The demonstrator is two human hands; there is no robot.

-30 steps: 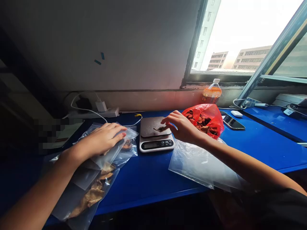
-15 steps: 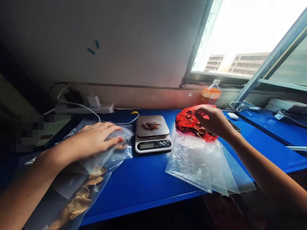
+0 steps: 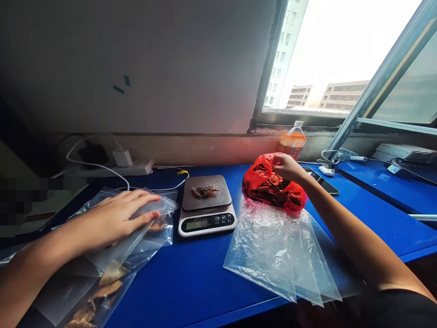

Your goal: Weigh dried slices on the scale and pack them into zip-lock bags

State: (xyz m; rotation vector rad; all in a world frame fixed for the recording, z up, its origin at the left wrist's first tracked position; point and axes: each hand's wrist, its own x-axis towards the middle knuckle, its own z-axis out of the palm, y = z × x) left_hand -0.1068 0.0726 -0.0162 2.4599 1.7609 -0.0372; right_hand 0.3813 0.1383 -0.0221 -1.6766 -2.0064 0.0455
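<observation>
My left hand (image 3: 126, 216) lies flat, fingers stretched out, on clear zip bags (image 3: 162, 237) holding dried brown slices (image 3: 107, 289). In the middle, a digital kitchen scale (image 3: 208, 223) carries a small clump of dried brown pieces (image 3: 204, 191) on its plate. My right hand (image 3: 289, 167) is closed at the upper rim of a red plastic bag (image 3: 251, 182), pinching its edge; the fingertips are partly hidden. Inside the red bag lie many dark dried slices (image 3: 269, 187). Several flat clear bags (image 3: 269, 250) are fanned out in front of it.
A bottle of orange drink (image 3: 293, 141) stands by the wall. A phone (image 3: 322, 181) and a white earbud case (image 3: 327, 171) lie to the right. A power strip (image 3: 139, 167) with a charger and white cable runs along the back left. The blue table's front edge (image 3: 239, 314) is near.
My right hand has closed on the red bag's rim, and the bag's mouth now stands wider and higher. My left hand stays on the clear bags. The view has shifted slightly.
</observation>
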